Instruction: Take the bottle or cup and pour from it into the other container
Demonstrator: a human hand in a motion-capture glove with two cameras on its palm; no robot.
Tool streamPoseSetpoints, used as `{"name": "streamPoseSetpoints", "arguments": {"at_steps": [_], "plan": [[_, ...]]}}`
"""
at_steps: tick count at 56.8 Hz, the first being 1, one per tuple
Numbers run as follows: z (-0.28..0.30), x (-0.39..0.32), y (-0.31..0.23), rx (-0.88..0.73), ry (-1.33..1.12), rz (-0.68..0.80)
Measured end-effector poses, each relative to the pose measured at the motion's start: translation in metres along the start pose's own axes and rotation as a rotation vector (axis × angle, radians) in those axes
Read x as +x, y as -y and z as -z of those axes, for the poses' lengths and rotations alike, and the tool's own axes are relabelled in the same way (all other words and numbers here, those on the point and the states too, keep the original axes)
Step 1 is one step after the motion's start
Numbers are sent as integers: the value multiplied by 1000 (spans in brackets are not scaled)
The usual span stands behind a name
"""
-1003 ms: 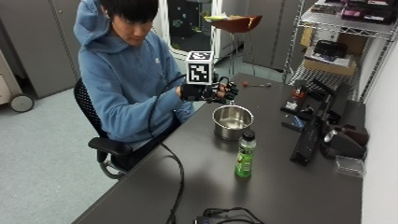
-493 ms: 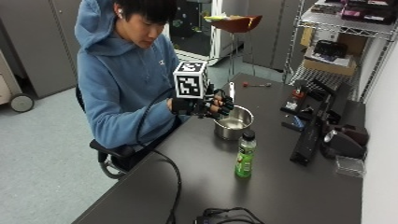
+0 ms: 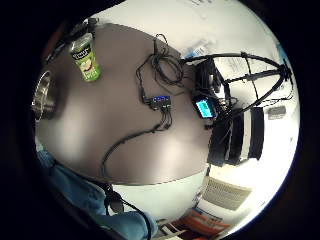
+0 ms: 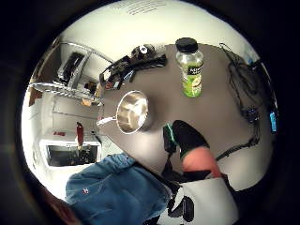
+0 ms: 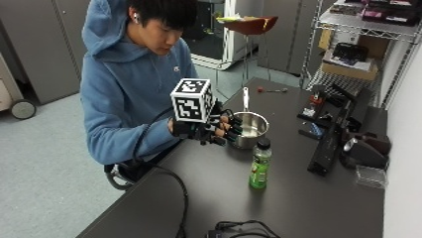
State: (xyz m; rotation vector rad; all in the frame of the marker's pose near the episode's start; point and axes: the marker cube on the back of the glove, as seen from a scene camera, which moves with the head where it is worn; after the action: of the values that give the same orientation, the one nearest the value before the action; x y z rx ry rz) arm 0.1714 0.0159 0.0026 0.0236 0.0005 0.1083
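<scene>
A green juice bottle with a black cap stands upright on the dark table. Just behind it sits a small steel pot with its handle pointing away. My gloved right hand hovers beside the pot, on the person's side, a short way from the bottle. Its fingers are loosely curled and hold nothing. The thumb side palm view looks down on the bottle and the pot, with a gloved finger in front. In the little finger side palm view the bottle stands near the pot.
Black devices and a clear plastic box crowd the table's right side below a wire shelf. A cable hub with wires lies at the table's near end. A small screwdriver lies at the far end.
My right hand has come down from above the pot's height to just beside the pot, slightly toward the person. The bottle and pot have not moved.
</scene>
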Motion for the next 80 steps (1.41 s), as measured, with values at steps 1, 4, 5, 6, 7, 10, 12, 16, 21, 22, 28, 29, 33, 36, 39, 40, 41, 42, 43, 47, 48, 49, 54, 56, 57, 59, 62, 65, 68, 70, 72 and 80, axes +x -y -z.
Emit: {"name": "streamPoseSetpoints", "arguments": {"at_steps": [1,4,5,6,7,10,12,16,21,22,28,29,33,36,39,40,41,42,43,47,48,49,54,56,57,59,62,65,68,70,72,80], "plan": [[0,2,1,7,11,1],[-2,8,3,30,51,10],[-3,10,4,40,67,15],[-4,12,5,52,84,20],[-5,13,6,66,102,26],[-9,19,11,110,161,48],[-11,24,14,136,194,64],[-15,36,22,190,271,89],[-26,46,28,255,354,112],[-29,46,29,266,368,116],[-45,49,34,337,442,128],[-47,50,35,344,452,128],[-54,54,39,365,492,125],[-59,55,43,370,536,125],[-64,56,47,368,584,131],[-66,56,49,363,601,134],[-69,56,50,355,620,138],[-71,56,51,346,639,142],[-73,55,53,338,660,145],[-80,54,59,320,742,150],[-81,53,61,319,762,149],[-84,53,63,318,781,148],[-95,49,72,313,840,145],[-99,48,75,310,853,143],[-102,47,77,308,861,141],[-106,45,81,301,877,138],[-113,42,86,290,904,132],[-116,40,90,290,926,126],[-120,38,94,289,945,119],[-122,36,97,285,957,115],[-125,34,100,281,968,112],[-134,24,109,265,1007,109]]}}
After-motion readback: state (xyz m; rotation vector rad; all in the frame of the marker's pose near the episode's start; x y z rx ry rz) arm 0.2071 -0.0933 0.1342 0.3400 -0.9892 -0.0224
